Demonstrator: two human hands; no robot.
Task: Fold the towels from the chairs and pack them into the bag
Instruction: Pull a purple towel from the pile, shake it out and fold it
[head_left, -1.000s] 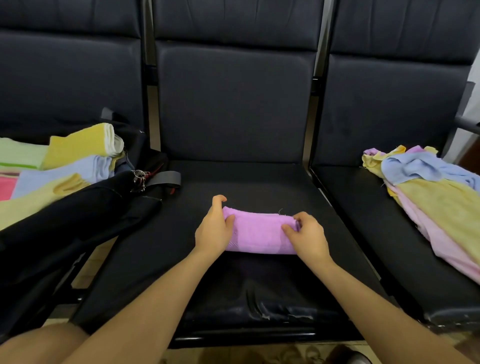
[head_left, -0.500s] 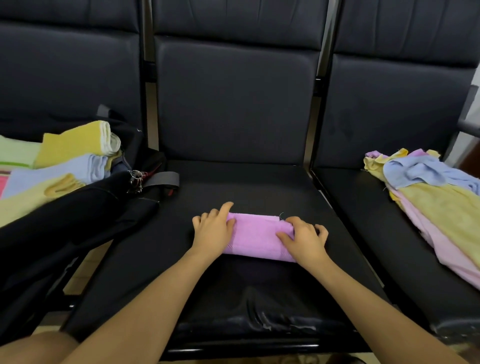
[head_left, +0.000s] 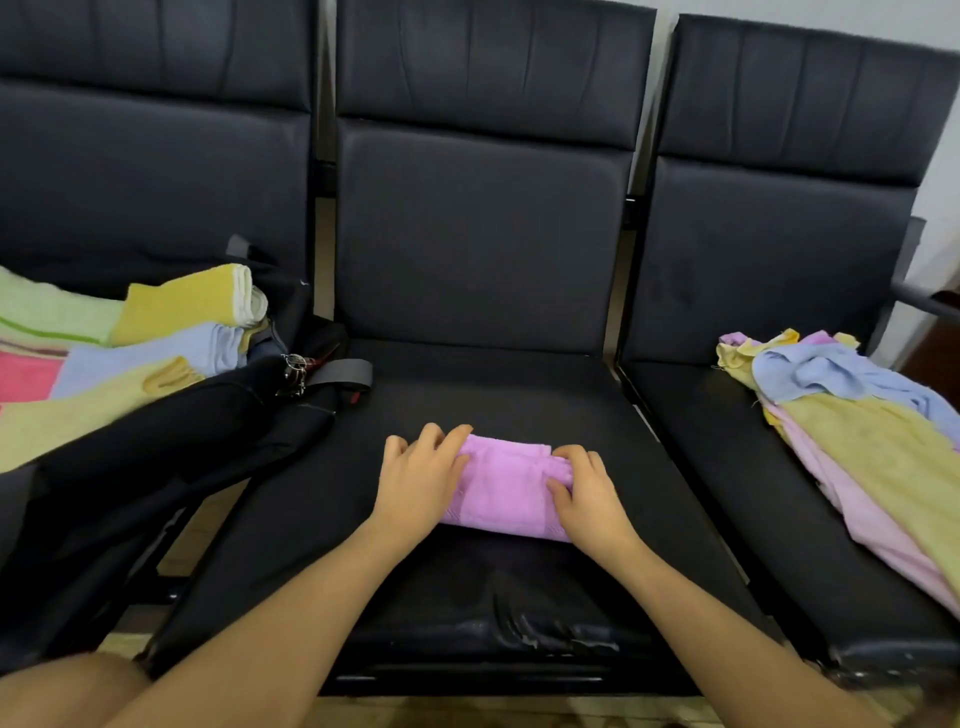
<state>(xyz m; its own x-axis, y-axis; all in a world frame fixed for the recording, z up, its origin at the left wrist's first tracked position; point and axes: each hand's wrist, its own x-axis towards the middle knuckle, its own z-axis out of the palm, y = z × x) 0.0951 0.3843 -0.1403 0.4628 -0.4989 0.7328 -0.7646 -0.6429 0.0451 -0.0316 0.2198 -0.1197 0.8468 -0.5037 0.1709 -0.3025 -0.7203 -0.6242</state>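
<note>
Closing in on the purple towel (head_left: 506, 491) from both ends now: a second ago it lay longer across the seat with the hands out at its tips, and it has bunched up into a shorter, thicker bundle between them. That tells me this fold is about finished and the towel is nearly ready to go across to the bag.

The towel sits in the middle of the centre chair's seat (head_left: 519, 405), a soft lilac terry cloth, doubled over several times, with a little step at the top edge where one layer ends short of the next. It looks plump and a bit loose, the sort of bundle that may spring open if it's let go carelessly.

The left hand (head_left: 418, 483) lies over the towel's left end, fingers spread fairly flat and pressing down rather than clutching. The right hand (head_left: 587, 493) is curled round the right end, fingers hooked over the far edge, thumb tucked against the near side.

Off to the left, the black bag (head_left: 156, 447) slumps across the left chair, with folded towels (head_left: 171, 332) in yellow, blue, green and pink showing at its mouth. On the right-hand chair a heap of unfolded towels (head_left: 857, 415), yellow, blue and pink, waits its turn, so plenty of work remains.
</note>
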